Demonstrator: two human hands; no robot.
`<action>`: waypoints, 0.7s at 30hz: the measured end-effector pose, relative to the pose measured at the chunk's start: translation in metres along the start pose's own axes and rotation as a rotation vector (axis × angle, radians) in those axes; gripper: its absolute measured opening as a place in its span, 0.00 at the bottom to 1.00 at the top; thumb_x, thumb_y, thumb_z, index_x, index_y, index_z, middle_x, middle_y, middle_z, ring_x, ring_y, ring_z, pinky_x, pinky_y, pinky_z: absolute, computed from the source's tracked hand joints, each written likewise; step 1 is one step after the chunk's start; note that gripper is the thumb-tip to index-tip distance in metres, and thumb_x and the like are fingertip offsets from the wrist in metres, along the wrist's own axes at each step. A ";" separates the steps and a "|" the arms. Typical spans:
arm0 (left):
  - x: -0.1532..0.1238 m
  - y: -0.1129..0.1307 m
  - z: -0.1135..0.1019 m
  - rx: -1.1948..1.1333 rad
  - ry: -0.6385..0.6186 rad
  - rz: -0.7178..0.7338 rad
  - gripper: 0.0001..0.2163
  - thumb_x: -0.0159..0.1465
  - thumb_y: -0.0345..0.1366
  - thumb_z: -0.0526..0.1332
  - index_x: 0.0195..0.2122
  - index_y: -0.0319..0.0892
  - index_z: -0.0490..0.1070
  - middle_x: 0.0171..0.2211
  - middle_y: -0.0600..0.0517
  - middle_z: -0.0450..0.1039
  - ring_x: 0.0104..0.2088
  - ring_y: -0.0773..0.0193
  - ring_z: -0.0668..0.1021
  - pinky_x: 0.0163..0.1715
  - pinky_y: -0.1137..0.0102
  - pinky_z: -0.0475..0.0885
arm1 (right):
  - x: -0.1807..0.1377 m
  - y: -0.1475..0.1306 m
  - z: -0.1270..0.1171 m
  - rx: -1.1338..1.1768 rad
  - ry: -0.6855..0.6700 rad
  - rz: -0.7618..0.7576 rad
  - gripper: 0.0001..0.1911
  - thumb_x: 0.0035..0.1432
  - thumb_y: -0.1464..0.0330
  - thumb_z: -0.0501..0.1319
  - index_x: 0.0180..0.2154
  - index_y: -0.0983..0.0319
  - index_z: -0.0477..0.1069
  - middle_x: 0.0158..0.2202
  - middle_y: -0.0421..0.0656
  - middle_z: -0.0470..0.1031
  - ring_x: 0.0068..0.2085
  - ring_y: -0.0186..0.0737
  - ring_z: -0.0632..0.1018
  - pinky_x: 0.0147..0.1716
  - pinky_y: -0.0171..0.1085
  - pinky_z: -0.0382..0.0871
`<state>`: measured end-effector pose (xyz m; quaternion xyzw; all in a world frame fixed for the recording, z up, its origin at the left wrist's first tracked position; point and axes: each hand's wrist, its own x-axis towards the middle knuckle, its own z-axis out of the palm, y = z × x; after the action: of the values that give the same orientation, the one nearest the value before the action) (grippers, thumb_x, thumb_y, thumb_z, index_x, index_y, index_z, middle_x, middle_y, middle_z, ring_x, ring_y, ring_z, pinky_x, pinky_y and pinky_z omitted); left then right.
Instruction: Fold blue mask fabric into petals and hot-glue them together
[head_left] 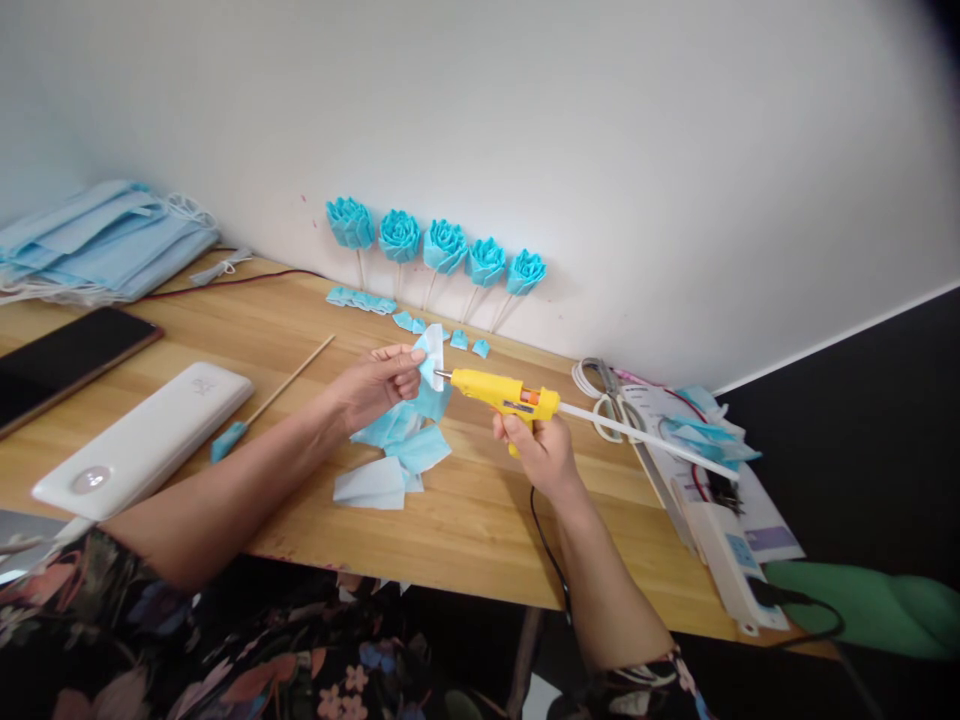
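Between the fingertips of my left hand (pixel 385 382) is a small folded piece of blue-and-white mask fabric (pixel 433 352), held up over the table. My right hand (pixel 541 448) is wrapped round the handle of a yellow glue gun (pixel 499 390), a long white glue stick (pixel 645 437) jutting from its back. The metal nozzle (pixel 444 374) points left and is at the lower edge of the fabric piece; whether it touches I cannot tell. Loose cut fabric pieces (pixel 420 450) lie below my left hand. A wooden stick with a blue tip (pixel 285 385) lies left of it.
Several blue fabric flowers on sticks (pixel 445 247) lean against the wall, small folded petals (pixel 360 300) before them. At left are stacked face masks (pixel 112 240), a phone (pixel 75 360) and a white power bank (pixel 150 435). Scissors (pixel 611 395) and a power strip (pixel 731 565) are at right.
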<state>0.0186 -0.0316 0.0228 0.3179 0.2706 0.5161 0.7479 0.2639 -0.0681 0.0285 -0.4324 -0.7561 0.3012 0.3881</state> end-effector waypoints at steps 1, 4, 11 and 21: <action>0.000 0.000 0.000 0.009 0.000 0.003 0.17 0.56 0.34 0.71 0.20 0.38 0.63 0.16 0.59 0.56 0.18 0.75 0.63 0.20 0.77 0.62 | 0.000 0.000 0.000 -0.003 0.000 -0.002 0.21 0.64 0.56 0.54 0.24 0.61 0.69 0.24 0.40 0.71 0.25 0.33 0.70 0.29 0.34 0.66; -0.001 0.000 0.002 0.040 -0.002 0.016 0.18 0.55 0.35 0.72 0.19 0.39 0.62 0.16 0.59 0.56 0.18 0.75 0.63 0.20 0.76 0.61 | 0.000 -0.001 0.001 -0.016 0.000 0.002 0.20 0.63 0.56 0.55 0.24 0.61 0.69 0.23 0.40 0.71 0.24 0.33 0.69 0.28 0.34 0.66; -0.002 -0.002 0.001 0.130 0.032 0.042 0.19 0.52 0.39 0.73 0.18 0.39 0.62 0.16 0.58 0.58 0.19 0.73 0.65 0.22 0.76 0.62 | 0.000 -0.008 0.002 -0.017 -0.037 0.013 0.16 0.60 0.58 0.58 0.26 0.60 0.72 0.27 0.42 0.74 0.30 0.37 0.75 0.32 0.36 0.70; 0.000 0.000 -0.001 0.090 0.077 0.081 0.20 0.55 0.37 0.71 0.18 0.40 0.60 0.16 0.60 0.54 0.18 0.75 0.61 0.20 0.76 0.59 | -0.003 -0.001 0.001 0.238 -0.063 0.038 0.20 0.64 0.53 0.55 0.38 0.62 0.77 0.36 0.48 0.80 0.30 0.37 0.75 0.27 0.36 0.69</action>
<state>0.0176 -0.0310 0.0223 0.3418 0.3088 0.5450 0.7006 0.2637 -0.0712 0.0283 -0.3879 -0.7184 0.4096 0.4070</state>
